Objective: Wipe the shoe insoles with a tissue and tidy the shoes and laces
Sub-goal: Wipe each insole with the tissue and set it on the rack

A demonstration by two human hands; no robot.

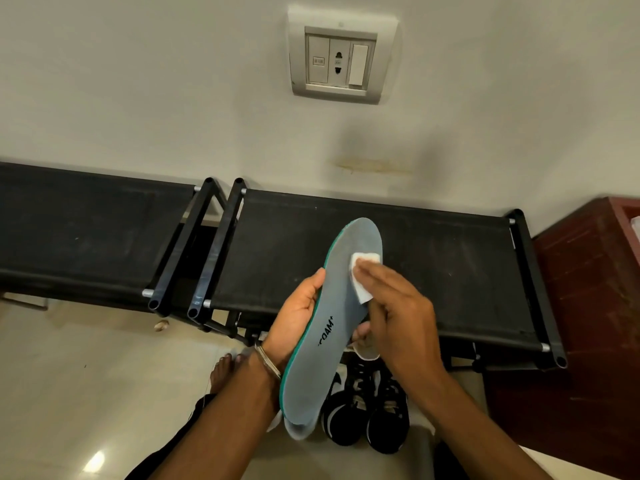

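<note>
Two hands at work: left hand [300, 311] gripping grey foam insole with green edge [332, 327] from beneath as backing; right hand [398, 306], fingers flat, pressing folded white tissue [363, 278] onto forefoot. Black shoes [367, 410] on floor below.

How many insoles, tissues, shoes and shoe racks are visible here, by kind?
Insoles: 2, a grey insole in the left hand and a second insole behind it
Tissues: 1, white tissue under the right hand
Black shoes: 2
Black shoe racks: 2
Total: 7
</note>
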